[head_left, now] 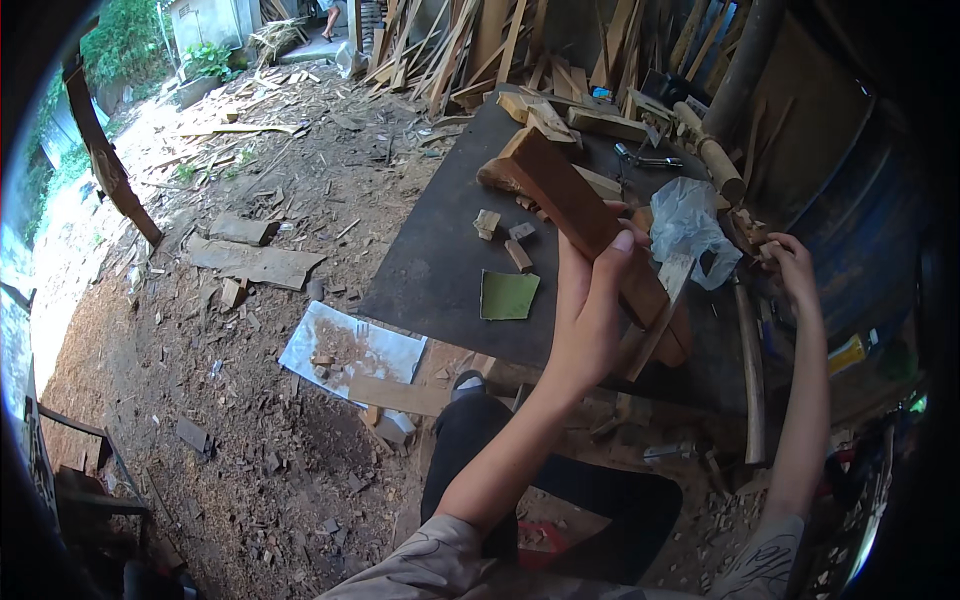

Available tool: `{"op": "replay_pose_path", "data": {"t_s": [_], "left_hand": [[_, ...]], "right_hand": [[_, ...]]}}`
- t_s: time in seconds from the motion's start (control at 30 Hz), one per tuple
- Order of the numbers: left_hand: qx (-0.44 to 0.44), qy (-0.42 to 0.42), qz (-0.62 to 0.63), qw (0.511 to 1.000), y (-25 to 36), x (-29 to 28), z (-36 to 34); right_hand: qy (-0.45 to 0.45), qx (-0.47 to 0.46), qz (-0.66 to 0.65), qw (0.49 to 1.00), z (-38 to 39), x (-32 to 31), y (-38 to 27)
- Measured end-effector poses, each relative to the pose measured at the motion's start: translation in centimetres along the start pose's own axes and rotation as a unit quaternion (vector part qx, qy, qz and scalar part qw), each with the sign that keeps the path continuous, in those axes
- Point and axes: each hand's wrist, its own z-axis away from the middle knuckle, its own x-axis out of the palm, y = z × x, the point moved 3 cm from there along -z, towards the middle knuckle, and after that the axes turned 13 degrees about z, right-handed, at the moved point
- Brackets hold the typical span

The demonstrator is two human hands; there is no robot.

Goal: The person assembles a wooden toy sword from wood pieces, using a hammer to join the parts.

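Note:
My left hand [597, 290] is wrapped round a long reddish-brown wooden block [562, 188], which slants above the dark table [430, 270]. Off to the right, my right hand [793, 266] has its fingers pinched together beside a small brown piece of wood [746, 232]; what lies between the fingertips is too small to tell. A crumpled clear plastic bag [686, 226] sits between the two hands. Left of my left wrist are a green square sheet [508, 296] and small wooden blocks [519, 256]. A pale wooden strip [660, 318] shows behind the held block.
A metal tool [648, 159], wood offcuts [607, 124] and a round log [712, 155] lie toward the table's far side. A wooden stick [750, 370] stands at its right. On the littered ground is a white sheet [395, 350]. Planks [455, 50] lean at the back.

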Motion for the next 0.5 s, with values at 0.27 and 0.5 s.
{"op": "replay_pose_path", "data": {"t_s": [0.27, 0.5], "left_hand": [[0.003, -0.007, 0.014, 1.0, 0.3, 0.9, 0.4], [-0.002, -0.018, 0.016, 1.0, 0.5, 1.8, 0.9]], "right_hand": [[0.058, -0.08, -0.096, 0.99, 10.2, -5.1, -2.6], [0.085, -0.117, -0.189, 0.971, 16.6, -6.7, -5.3]]}}
